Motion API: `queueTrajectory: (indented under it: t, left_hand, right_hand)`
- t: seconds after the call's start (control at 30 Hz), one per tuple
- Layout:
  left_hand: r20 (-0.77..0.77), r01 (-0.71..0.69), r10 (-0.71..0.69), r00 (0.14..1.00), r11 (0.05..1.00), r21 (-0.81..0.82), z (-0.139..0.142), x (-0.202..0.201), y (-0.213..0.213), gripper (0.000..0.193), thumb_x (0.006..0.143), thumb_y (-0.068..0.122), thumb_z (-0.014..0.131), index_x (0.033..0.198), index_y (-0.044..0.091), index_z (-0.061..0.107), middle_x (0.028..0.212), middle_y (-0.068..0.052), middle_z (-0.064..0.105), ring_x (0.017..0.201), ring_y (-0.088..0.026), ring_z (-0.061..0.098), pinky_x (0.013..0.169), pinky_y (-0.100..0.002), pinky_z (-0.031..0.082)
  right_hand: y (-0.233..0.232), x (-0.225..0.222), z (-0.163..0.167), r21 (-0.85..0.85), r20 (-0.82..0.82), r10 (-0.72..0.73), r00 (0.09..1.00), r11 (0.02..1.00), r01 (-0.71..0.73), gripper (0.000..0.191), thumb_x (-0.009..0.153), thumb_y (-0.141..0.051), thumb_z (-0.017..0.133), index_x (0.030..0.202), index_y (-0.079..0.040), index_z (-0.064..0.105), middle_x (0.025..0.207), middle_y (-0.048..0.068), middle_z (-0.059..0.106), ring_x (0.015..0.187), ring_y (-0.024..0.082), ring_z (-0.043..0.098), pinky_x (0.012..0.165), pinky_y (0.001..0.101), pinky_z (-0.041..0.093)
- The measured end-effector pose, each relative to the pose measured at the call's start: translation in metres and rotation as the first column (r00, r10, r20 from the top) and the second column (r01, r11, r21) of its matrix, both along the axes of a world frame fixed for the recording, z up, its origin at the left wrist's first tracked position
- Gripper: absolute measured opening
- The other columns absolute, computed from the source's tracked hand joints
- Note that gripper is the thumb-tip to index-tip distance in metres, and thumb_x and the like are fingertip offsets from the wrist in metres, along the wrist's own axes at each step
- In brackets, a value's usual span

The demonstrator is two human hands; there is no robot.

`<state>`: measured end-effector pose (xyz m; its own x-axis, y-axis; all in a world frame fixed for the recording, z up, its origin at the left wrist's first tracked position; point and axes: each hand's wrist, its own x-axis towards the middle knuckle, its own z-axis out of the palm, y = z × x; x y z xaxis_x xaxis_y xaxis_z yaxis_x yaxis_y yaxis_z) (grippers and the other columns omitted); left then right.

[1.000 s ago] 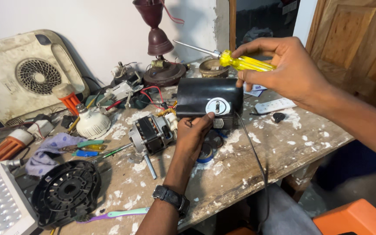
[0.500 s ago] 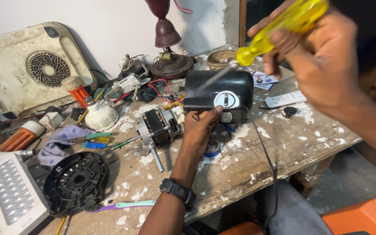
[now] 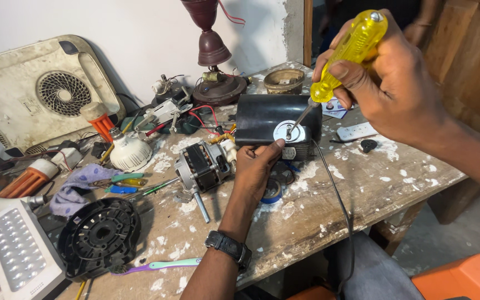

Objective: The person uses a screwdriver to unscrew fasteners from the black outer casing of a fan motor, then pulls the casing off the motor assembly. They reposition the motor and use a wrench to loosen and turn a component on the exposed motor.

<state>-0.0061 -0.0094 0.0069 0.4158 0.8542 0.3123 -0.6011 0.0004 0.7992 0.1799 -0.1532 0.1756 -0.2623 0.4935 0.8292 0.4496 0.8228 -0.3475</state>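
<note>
Two hands | left hand curled, gripping black housing; right hand fisted round yellow screwdriver

Bench count: two hands, one screwdriver, one motor

One yellow-handled screwdriver, one black motor housing, one bare electric motor, one black fan cover near left, one brass bowl far, two hands.
</note>
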Motion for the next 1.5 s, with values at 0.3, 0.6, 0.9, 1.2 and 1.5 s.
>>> queueTrajectory:
  t: [0.3, 0.6, 0.9, 1.2, 1.5]
  left_hand:
    - [0.012, 0.011, -0.011, 1.000, 1.000, 0.004, -0.003, 0.000, 0.002, 0.021, 0.088, 0.005, 0.078, 0.105, -0.005, 0.072, 0.097, -0.011, 0.076, 0.088, -0.015, 0.072, 0.085, -0.028, 0.058]
    - [0.004, -0.014, 0.014, 1.000, 1.000, 0.019, -0.002, 0.000, 0.001, 0.021, 0.087, 0.003, 0.079, 0.104, -0.005, 0.071, 0.095, -0.010, 0.076, 0.088, -0.014, 0.072, 0.086, -0.027, 0.057]
    - [-0.028, -0.027, 0.027, 0.999, 1.000, 0.011, -0.001, 0.000, 0.000, 0.026, 0.086, 0.000, 0.078, 0.110, -0.006, 0.069, 0.099, -0.012, 0.076, 0.090, -0.015, 0.073, 0.086, -0.028, 0.057]
    - [-0.038, -0.022, 0.022, 0.999, 1.000, 0.011, -0.004, -0.004, 0.002, 0.031, 0.083, -0.002, 0.075, 0.114, -0.004, 0.069, 0.103, -0.010, 0.077, 0.089, -0.016, 0.073, 0.084, -0.030, 0.058]
    - [-0.034, -0.030, 0.030, 0.999, 0.999, 0.011, -0.005, -0.003, 0.002, 0.029, 0.083, -0.003, 0.075, 0.111, -0.004, 0.070, 0.101, -0.009, 0.077, 0.089, -0.014, 0.073, 0.084, -0.028, 0.058]
  right_hand:
    - [0.005, -0.002, -0.005, -0.033, -0.004, 0.012, 1.000, 0.999, -0.012, 0.019, 0.114, -0.006, 0.053, 0.127, -0.001, 0.041, 0.108, 0.015, 0.070, 0.070, 0.007, 0.055, 0.063, 0.0224, 0.049]
    - [0.006, -0.007, -0.002, -0.017, 0.010, -0.021, 1.000, 1.000, 0.022, 0.019, 0.112, -0.007, 0.055, 0.124, 0.000, 0.043, 0.106, 0.014, 0.071, 0.071, 0.007, 0.058, 0.061, 0.0220, 0.051]
    - [0.015, -0.019, 0.015, -0.030, 0.064, -0.104, 0.993, 0.994, 0.106, 0.036, 0.107, -0.011, 0.060, 0.132, -0.005, 0.035, 0.098, 0.011, 0.067, 0.062, 0.010, 0.060, 0.051, 0.0236, 0.053]
    - [0.026, -0.054, 0.031, 0.048, 0.315, -0.221, 0.923, 0.975, 0.217, 0.050, 0.103, -0.012, 0.065, 0.142, -0.023, 0.034, 0.074, 0.008, 0.065, 0.062, 0.015, 0.073, 0.049, 0.0305, 0.051]
    - [0.025, -0.041, 0.042, -0.130, 0.348, -0.178, 0.920, 0.963, 0.236, 0.055, 0.098, -0.009, 0.063, 0.141, -0.023, 0.032, 0.087, 0.010, 0.072, 0.071, 0.020, 0.079, 0.059, 0.0361, 0.062]
